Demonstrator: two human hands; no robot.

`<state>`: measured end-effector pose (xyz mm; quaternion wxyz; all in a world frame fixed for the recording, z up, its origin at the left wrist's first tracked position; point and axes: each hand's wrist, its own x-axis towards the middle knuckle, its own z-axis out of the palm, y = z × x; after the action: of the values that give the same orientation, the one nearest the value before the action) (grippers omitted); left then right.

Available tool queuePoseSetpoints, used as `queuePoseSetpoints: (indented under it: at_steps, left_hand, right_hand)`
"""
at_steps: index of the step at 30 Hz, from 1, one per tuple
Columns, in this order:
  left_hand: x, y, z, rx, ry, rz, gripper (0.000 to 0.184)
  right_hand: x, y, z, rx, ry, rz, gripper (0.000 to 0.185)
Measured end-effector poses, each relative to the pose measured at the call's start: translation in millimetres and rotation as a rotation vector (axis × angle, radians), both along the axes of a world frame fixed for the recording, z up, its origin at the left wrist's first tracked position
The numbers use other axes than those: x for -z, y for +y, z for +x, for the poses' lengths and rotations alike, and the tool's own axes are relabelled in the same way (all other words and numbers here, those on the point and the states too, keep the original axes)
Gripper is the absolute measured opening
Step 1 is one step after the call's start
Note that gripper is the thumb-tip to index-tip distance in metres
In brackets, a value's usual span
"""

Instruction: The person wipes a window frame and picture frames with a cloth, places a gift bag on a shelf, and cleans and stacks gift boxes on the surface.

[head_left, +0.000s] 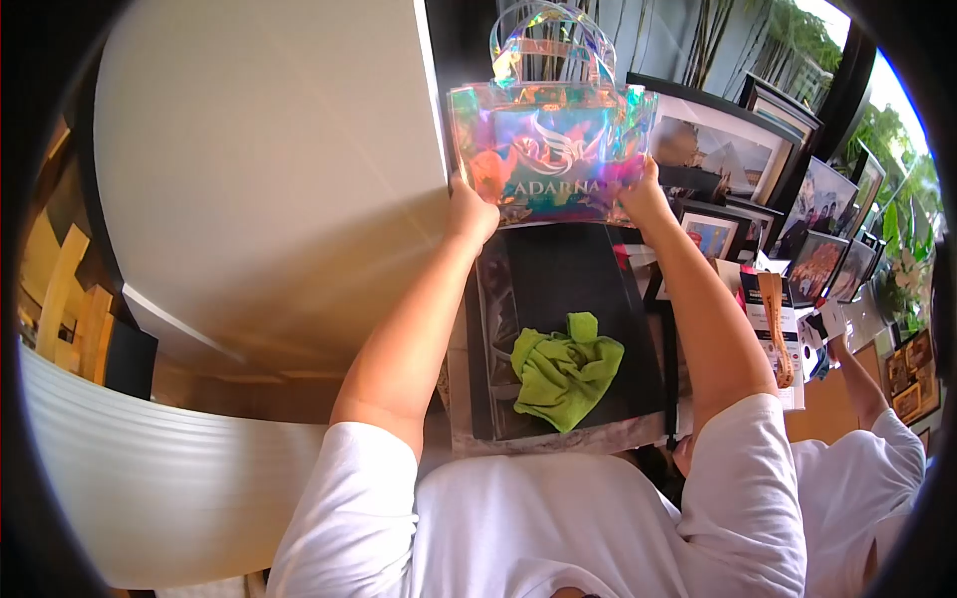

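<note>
Both my arms stretch forward, holding up a see-through iridescent tote bag [553, 149] with white "ADARNA" lettering and two looped handles. My left hand [473, 209] is closed on the bag's lower left side. At its lower right side, my right hand [643, 191] grips it too. Below the bag lies a flat black case or folder [558, 274], partly under clear plastic. A crumpled green cloth [568, 369] rests on the black surface, nearer to my body and apart from both hands.
Several framed photos [723, 145] crowd the right side. A box with a tan strap [773, 319] stands near my right elbow. Another person in a white shirt [862, 488] works at the far right. A large pale panel [269, 130] rises on the left.
</note>
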<state>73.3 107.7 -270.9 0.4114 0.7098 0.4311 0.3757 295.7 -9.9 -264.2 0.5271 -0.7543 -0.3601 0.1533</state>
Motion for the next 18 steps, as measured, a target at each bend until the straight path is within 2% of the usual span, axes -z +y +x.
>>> queuePoseSetpoints:
  at_steps: [2, 4, 5, 7, 9, 12, 15, 18]
  left_hand:
    - [-22.3, -23.1, -9.3, 0.042, 0.003, 0.005, 0.059]
    - [9.5, -2.7, -0.3, -0.009, -0.052, 0.185, 0.061]
    - [12.4, -1.9, -1.6, -0.037, -0.076, 0.272, 0.062]
    - [15.6, 2.2, -6.2, 0.005, -0.005, 0.238, 0.066]
    - [-6.4, -7.5, -15.7, 0.065, 0.078, 0.125, 0.069]
    - [-14.7, -14.1, -18.1, 0.021, 0.236, 0.033, 0.072]
    - [-13.3, -23.6, -19.6, 0.030, 0.090, 0.201, 0.076]
    - [-23.4, -33.5, -17.3, 0.035, 0.025, 0.112, 0.081]
  right_hand:
    - [12.7, 0.2, 12.5, -0.039, 0.027, 0.047, 0.067]
    - [-0.6, -10.1, 3.4, -0.115, 0.066, 0.127, 0.067]
    - [-13.1, -17.0, -8.4, -0.088, 0.107, 0.078, 0.067]
    - [-5.6, -12.1, -1.5, -0.113, 0.097, 0.044, 0.071]
    - [-10.0, -12.8, -14.4, -0.054, 0.123, 0.012, 0.078]
    - [0.0, -7.7, -13.6, -0.022, 0.105, -0.039, 0.082]
    - [9.5, -5.8, -10.2, -0.105, 0.118, 0.075, 0.083]
    - [6.8, -6.4, -14.4, -0.084, 0.031, 0.030, 0.082]
